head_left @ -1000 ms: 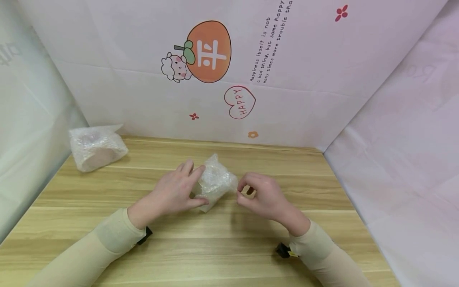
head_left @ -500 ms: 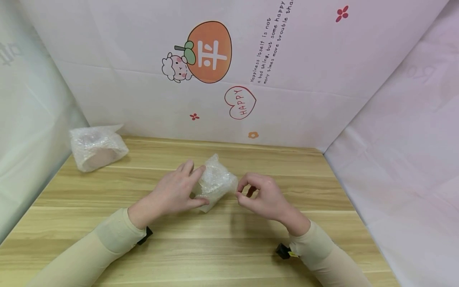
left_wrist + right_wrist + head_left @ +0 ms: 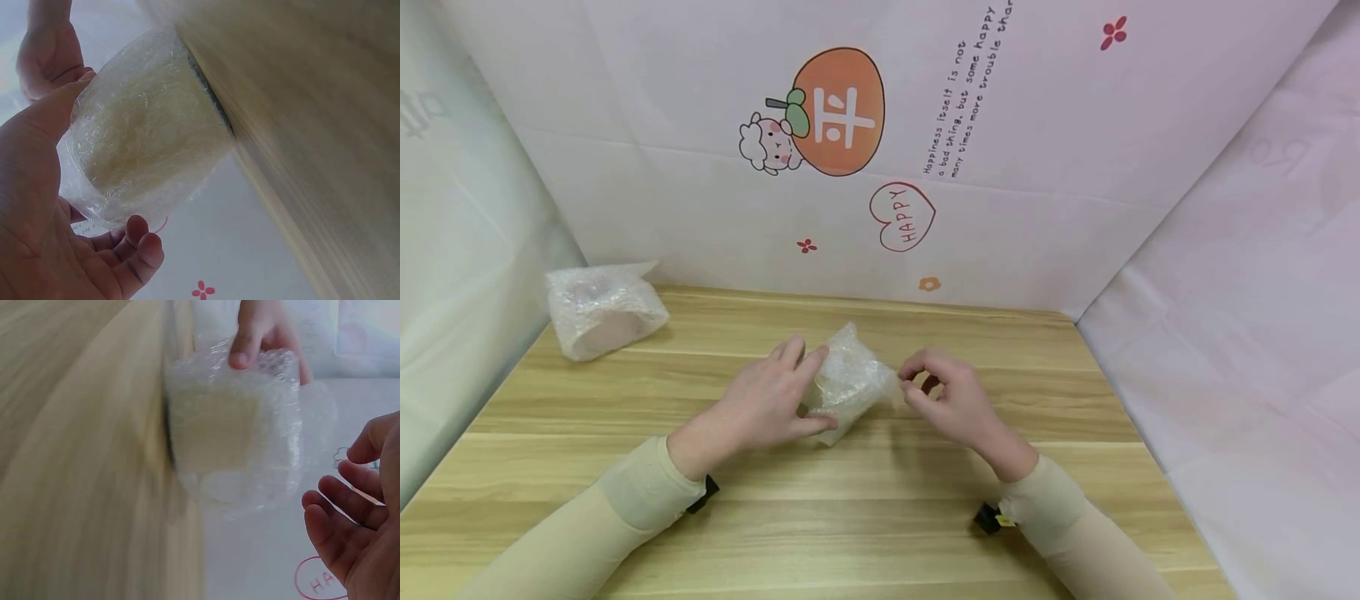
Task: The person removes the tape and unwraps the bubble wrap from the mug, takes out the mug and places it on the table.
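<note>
A bubble-wrapped object (image 3: pixel 852 377) rests on the wooden table, pale yellowish through the film in both wrist views. My left hand (image 3: pixel 763 396) grips its left side, thumb at the near edge and fingers at the far edge; the left wrist view shows this hand (image 3: pixel 56 187) around the wrap (image 3: pixel 150 125). Beside the wrap's right corner is my right hand (image 3: pixel 955 404), thumb and index fingertips close together, other fingers loosely bent. In the right wrist view a gap separates this hand (image 3: pixel 362 519) from the bubble wrap (image 3: pixel 234 431), and nothing shows between its fingertips.
Another bubble-wrapped item (image 3: pixel 602 312) stands at the table's back left corner. A printed white sheet (image 3: pixel 1015 242) hangs behind the table (image 3: pixel 850 533), and white sheets hang along both sides.
My right hand has moved slightly up and to the right, and its thumb and index fingertips stay close together. My left hand and both wrapped items have hardly moved.
</note>
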A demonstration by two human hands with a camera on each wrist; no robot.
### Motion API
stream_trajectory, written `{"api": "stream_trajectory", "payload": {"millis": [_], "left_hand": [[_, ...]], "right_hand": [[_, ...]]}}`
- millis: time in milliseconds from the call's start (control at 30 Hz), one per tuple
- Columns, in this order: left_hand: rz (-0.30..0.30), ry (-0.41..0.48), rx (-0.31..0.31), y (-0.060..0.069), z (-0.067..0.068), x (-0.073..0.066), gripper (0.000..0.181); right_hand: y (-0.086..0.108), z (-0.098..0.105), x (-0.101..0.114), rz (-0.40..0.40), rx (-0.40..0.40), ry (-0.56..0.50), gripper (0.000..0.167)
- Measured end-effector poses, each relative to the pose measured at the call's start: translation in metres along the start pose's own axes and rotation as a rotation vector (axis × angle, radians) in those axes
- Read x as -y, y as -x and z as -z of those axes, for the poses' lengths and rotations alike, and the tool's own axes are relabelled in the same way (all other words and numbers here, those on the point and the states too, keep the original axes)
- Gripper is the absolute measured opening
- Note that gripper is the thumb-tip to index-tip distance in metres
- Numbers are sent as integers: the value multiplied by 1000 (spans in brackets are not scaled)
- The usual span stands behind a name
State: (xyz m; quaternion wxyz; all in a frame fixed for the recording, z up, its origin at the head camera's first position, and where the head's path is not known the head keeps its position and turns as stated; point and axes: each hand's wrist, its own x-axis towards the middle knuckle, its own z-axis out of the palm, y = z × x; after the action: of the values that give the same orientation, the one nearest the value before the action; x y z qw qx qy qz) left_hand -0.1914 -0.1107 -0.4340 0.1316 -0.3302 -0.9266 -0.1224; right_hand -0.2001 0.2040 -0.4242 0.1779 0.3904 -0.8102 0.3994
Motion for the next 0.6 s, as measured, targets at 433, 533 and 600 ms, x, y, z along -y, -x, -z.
{"api": "stream_trajectory", "payload": {"millis": [433,533,600], "left_hand": [[-4,9,-8,0,1,1,107],[-12,23,-10,0,0,3,107],[-16,47,-12,0,0,4,107]], "right_hand": [[5,-25,-13,-23,143,112,67],[6,-26,-15,-82,174,61,71],[7,-27,-16,-102,182,42,71]]}}
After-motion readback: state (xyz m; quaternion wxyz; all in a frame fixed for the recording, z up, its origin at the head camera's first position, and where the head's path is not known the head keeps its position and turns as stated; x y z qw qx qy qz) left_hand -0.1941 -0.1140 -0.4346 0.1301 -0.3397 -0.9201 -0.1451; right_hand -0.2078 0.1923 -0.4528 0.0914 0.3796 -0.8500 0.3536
